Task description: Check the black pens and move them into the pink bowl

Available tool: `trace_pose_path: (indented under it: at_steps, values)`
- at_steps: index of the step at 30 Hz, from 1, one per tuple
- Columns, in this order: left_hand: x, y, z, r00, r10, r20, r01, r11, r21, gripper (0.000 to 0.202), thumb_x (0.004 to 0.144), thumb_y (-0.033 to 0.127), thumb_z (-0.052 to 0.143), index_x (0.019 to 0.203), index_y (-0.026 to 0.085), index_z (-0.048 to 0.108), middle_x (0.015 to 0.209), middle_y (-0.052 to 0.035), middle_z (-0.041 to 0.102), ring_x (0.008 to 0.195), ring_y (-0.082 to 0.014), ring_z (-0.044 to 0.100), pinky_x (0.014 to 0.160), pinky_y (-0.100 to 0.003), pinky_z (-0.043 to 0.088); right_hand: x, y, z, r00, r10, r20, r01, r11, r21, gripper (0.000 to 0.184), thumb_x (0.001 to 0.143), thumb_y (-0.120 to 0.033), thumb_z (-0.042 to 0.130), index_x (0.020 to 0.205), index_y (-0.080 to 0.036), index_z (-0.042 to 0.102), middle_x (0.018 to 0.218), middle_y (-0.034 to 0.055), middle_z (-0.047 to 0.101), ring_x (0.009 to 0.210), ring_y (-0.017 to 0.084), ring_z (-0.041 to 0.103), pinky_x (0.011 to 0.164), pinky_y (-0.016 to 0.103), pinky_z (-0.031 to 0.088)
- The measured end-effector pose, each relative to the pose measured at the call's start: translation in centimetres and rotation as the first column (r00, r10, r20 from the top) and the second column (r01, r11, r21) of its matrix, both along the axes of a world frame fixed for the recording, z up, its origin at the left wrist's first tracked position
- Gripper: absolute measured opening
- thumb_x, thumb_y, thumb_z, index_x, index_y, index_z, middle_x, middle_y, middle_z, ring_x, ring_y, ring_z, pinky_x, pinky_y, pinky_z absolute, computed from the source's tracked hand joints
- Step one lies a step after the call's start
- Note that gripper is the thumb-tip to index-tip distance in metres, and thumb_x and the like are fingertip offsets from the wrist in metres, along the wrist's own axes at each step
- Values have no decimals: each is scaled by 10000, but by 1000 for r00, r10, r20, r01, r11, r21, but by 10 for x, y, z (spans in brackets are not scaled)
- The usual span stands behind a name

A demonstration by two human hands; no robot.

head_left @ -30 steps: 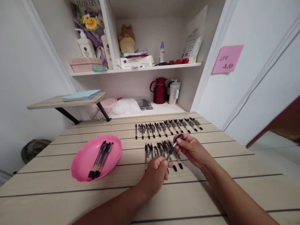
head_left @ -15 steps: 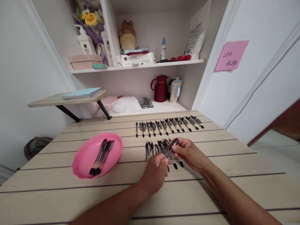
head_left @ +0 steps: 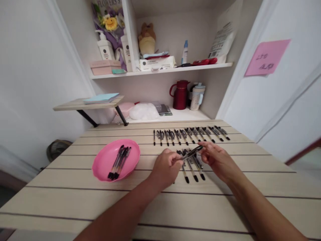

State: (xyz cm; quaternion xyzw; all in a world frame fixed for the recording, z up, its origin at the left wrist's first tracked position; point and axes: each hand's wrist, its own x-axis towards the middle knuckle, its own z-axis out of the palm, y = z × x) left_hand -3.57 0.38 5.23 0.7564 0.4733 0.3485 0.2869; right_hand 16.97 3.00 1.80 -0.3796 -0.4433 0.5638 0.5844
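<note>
A black gel pen (head_left: 191, 153) is held slantwise above the near row of pens, its dark clipped end up and to the right. My left hand (head_left: 167, 168) is closed around its lower end. At the upper end, the fingertips of my right hand (head_left: 217, 160) are on the cap. Beneath my hands lies a near row of pens with loose caps (head_left: 195, 172), partly covered by the left hand. Farther back, a longer row of pens and caps (head_left: 187, 135) runs across the table. Several capped pens (head_left: 119, 162) rest in a pink bowl (head_left: 104, 165) to the left.
Everything lies on a slatted wooden table (head_left: 82, 204). A small raised shelf (head_left: 75, 104) holds blue paper (head_left: 101, 98) at the back left. Behind the table are a red jug (head_left: 180, 95), a light cup (head_left: 197, 97) and a plastic bag (head_left: 144, 111). A pink note (head_left: 267, 57) hangs on the right.
The view has swung left, so the scene sits farther right. The held pen is tilted flatter, and my right hand has shifted outward along it to the cap's end.
</note>
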Motion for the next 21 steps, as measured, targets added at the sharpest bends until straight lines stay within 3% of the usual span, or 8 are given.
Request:
trace_pose_path:
  at_steps: [4,8,10,12,17,21]
  values:
    - [-45,2,37,938,181,-295,-140,978,155,245,781,253,446,884,201,662,838,-45,577,738,-160,509,662,-253,364,12,5,-8,998,-47,48,48,999,-4,258,737,-433,597,877,-220,637,718,15,549,500,86,433,409,217,331]
    - [-107,1,52,686,421,-594,-382,903,198,237,784,242,421,770,173,647,803,-68,614,717,-176,529,640,-265,351,17,8,-13,996,-65,68,65,998,4,246,739,-427,592,861,-221,650,731,27,548,521,94,436,416,221,348]
    - [-133,2,48,547,430,-718,-493,859,139,248,779,246,412,701,168,633,707,-77,624,677,-190,545,603,-270,343,18,9,-13,995,-67,76,67,998,4,241,734,-420,601,854,-218,654,729,29,549,527,95,437,424,221,353]
    - [-150,3,38,460,411,-787,-553,826,107,240,765,225,410,683,159,626,716,-96,642,684,-198,568,581,-267,338,19,9,-13,993,-71,91,71,997,1,236,726,-414,613,847,-216,657,725,30,551,526,94,436,419,218,346]
    - [-162,6,15,435,399,-807,-584,807,84,199,741,220,440,738,152,627,775,-112,666,714,-214,597,557,-264,344,20,11,-12,985,-116,131,118,993,-9,256,695,-440,634,824,-220,662,708,32,565,502,97,434,404,228,341]
    - [-156,7,15,437,422,-794,-579,807,111,242,772,307,443,826,155,624,850,-114,661,768,-225,596,579,-266,360,21,13,-12,965,-175,196,180,984,-9,288,677,-464,636,798,-202,637,684,18,584,471,79,436,408,215,337]
